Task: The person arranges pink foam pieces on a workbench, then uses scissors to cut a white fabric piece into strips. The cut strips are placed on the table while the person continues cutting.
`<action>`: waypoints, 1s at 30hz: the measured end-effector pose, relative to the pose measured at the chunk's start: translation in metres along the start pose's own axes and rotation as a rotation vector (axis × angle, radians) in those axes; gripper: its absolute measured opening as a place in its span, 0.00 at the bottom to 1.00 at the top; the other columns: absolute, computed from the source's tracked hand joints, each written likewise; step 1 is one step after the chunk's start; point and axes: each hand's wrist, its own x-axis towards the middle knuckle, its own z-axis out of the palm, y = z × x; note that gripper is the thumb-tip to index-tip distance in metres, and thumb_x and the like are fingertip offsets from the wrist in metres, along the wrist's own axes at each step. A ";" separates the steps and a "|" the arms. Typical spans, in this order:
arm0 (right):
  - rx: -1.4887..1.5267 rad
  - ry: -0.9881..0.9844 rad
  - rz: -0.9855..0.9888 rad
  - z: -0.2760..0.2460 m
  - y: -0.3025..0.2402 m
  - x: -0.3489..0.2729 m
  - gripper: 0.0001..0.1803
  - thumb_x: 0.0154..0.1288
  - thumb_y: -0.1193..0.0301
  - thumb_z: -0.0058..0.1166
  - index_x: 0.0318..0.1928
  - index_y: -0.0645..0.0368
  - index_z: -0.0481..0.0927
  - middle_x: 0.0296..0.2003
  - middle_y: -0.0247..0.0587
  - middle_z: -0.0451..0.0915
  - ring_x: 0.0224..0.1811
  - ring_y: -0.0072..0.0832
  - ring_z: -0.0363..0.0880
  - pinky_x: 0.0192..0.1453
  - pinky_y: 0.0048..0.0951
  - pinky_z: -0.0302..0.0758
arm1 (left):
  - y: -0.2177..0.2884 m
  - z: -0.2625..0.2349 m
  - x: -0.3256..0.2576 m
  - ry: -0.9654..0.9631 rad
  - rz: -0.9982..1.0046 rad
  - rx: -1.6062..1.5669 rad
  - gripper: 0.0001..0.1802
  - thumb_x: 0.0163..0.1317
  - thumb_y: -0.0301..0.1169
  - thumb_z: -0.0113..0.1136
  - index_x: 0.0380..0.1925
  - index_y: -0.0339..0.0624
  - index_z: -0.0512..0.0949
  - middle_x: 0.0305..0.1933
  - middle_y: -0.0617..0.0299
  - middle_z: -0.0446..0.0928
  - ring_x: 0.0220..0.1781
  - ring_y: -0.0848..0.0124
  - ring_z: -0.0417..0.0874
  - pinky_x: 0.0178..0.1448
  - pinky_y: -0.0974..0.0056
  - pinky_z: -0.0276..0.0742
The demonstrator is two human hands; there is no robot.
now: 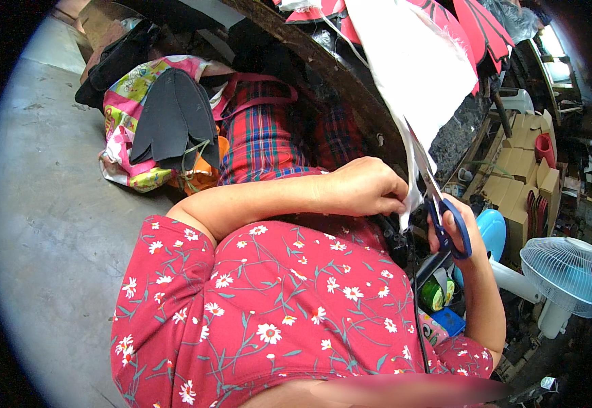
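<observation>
My left hand (369,188) pinches the lower end of a white cloth (415,75) between thumb and fingers. The cloth hangs over the edge of a worktable and has a frayed right side. In my right hand (469,228) is a pair of scissors (439,197) with dark blue handles, fingers through the loops. Its blades point up and lie against the cloth near its narrow lower end. Whether the blades are fully closed on the cloth is hard to make out.
Red and black cut pieces (483,34) lie beyond the cloth on the table. Dark grey shaped pieces (176,119) rest on a colourful bag (120,146) at the left. Cardboard boxes (513,177) and a blue-white fan (562,275) stand at the right.
</observation>
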 end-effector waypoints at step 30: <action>-0.018 -0.091 -0.112 0.006 0.002 0.039 0.35 0.62 0.34 0.54 0.40 0.58 0.74 0.21 0.33 0.76 0.20 0.18 0.72 0.25 0.19 0.65 | -0.007 -0.013 -0.001 -0.200 0.051 0.109 0.10 0.59 0.35 0.63 0.36 0.42 0.84 0.33 0.48 0.82 0.36 0.50 0.84 0.39 0.54 0.79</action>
